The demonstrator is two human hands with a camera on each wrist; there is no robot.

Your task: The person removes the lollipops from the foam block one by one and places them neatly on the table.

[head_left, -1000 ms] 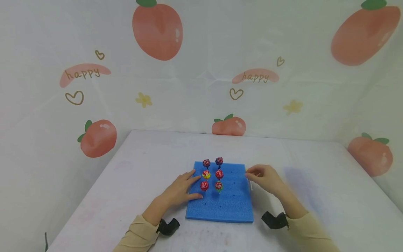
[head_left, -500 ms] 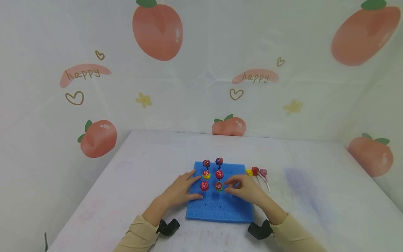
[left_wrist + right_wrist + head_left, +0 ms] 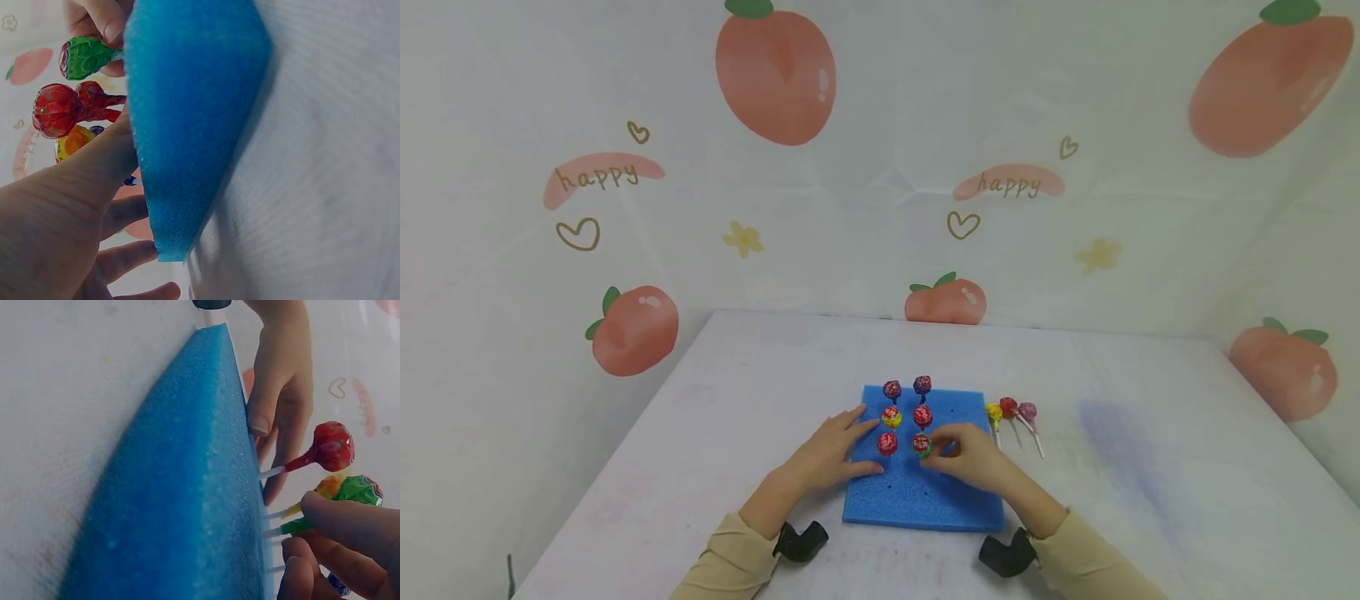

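Observation:
My right hand (image 3: pixel 968 457) pinches a green-wrapped lollipop (image 3: pixel 359 489) low on its wrapper, between thumb and fingers. Its white stick stands in a blue foam board (image 3: pixel 925 507). On the left side of the board my left hand (image 3: pixel 826 452) rests with fingers spread and thumb across the edge. Several other lollipops stand upright in the foam: a red one (image 3: pixel 887 443) beside the green, a yellow one (image 3: pixel 891 417) and another red one (image 3: pixel 922 416) behind, then two dark ones at the back, including the back left dark lollipop (image 3: pixel 892 389).
Three lollipops lie on the white table (image 3: pixel 760 367) right of the board: one yellow (image 3: pixel 994 411), one red (image 3: pixel 1008 407), one purple (image 3: pixel 1027 410). Small dark holes dot the foam's right and front parts. Black camera mounts sit at both wrists. A printed cloth hangs behind.
My right hand has moved left from the board's right edge, uncovering the lying lollipops, and now pinches the standing green lollipop. The left hand has stayed in place.

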